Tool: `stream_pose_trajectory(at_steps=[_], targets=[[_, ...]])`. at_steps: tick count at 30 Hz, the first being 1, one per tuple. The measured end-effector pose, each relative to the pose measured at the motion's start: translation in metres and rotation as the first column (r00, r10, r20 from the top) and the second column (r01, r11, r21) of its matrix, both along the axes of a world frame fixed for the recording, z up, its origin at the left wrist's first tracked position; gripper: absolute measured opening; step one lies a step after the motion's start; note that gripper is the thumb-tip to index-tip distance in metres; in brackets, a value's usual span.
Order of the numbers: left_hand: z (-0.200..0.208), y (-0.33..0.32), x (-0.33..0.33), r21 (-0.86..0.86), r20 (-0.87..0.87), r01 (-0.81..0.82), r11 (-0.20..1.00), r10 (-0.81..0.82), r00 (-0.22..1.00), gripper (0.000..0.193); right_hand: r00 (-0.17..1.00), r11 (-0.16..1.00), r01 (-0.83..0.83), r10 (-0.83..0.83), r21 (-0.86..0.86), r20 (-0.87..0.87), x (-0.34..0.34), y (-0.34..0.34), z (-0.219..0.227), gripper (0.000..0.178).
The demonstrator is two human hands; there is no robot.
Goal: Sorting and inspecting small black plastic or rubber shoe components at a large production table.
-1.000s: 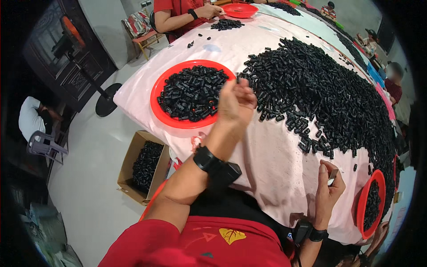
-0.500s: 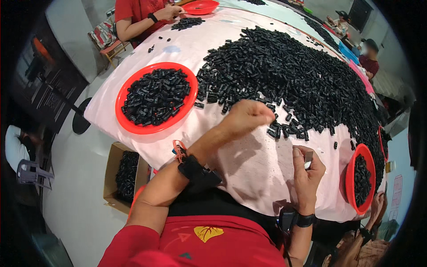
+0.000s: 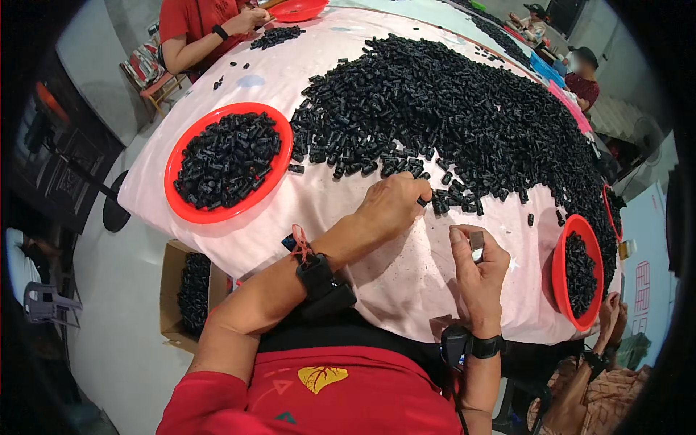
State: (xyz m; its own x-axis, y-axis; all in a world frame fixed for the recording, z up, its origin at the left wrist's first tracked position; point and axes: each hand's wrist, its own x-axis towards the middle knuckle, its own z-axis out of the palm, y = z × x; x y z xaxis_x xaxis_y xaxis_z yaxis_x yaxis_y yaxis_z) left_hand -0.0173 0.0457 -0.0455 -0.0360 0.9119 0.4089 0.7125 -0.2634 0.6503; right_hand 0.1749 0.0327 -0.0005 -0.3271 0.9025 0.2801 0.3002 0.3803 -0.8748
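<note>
My left hand [image 3: 391, 206] reaches to the near edge of a large heap of small black cylindrical parts [image 3: 435, 109]. Its thumb and forefinger pinch one small black part [image 3: 423, 202], mostly hidden by the fingers. Closer to me and to the right, my right hand [image 3: 481, 268] is closed around a short flat metal blade [image 3: 476, 241], its tip pointing up between thumb and fingers. A small cluster of loose black parts [image 3: 458, 199] lies on the pink cloth just beyond both hands.
A red basin [image 3: 171, 177] full of black parts sits at left, another red basin [image 3: 561, 275] at right. An open cardboard box [image 3: 172, 308] with black pieces stands below the table's left edge. Co-workers sit at far left, far right and near right.
My left hand has come down onto the near edge of the heap and now pinches a black part. My right hand keeps its hold on the blade. The whole view has shifted slightly.
</note>
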Motion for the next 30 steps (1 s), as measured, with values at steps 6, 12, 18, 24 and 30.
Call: stream_pose_trajectory(at_steps=[6, 12, 18, 24, 30], targets=[[-0.003, 0.001, -0.001, 0.016, -0.013, -0.028, 0.999, 0.029, 1.0, 0.013, 1.0, 0.993, -0.018, 0.017, 0.114, 0.006, 0.002, 0.006, -0.011, 0.016], [0.012, -0.005, -0.001, 0.02, 0.198, 0.018, 1.0, -0.021, 0.98, 0.013, 1.0, 0.999, -0.016, 0.017, -0.039, 0.023, 0.001, 0.003, -0.006, 0.016], [0.025, -0.021, 0.006, -0.134, 0.907, 0.542, 0.83, -0.118, 0.405, 0.019, 0.997, 0.997, -0.078, 0.078, 0.004, -0.029, 0.001, 0.001, -0.003, 0.019], [0.027, -0.03, 0.013, -0.067, 0.954, 0.645, 0.761, -0.141, 0.266, 0.023, 0.996, 0.995, -0.091, 0.091, 0.043, 0.009, 0.001, -0.001, -0.004, 0.02], [0.032, -0.033, 0.013, -0.07, 0.952, 0.667, 0.742, -0.149, 0.266, 0.024, 0.995, 0.988, -0.1, 0.096, 0.117, 0.04, 0.003, -0.001, 0.002, 0.019]])
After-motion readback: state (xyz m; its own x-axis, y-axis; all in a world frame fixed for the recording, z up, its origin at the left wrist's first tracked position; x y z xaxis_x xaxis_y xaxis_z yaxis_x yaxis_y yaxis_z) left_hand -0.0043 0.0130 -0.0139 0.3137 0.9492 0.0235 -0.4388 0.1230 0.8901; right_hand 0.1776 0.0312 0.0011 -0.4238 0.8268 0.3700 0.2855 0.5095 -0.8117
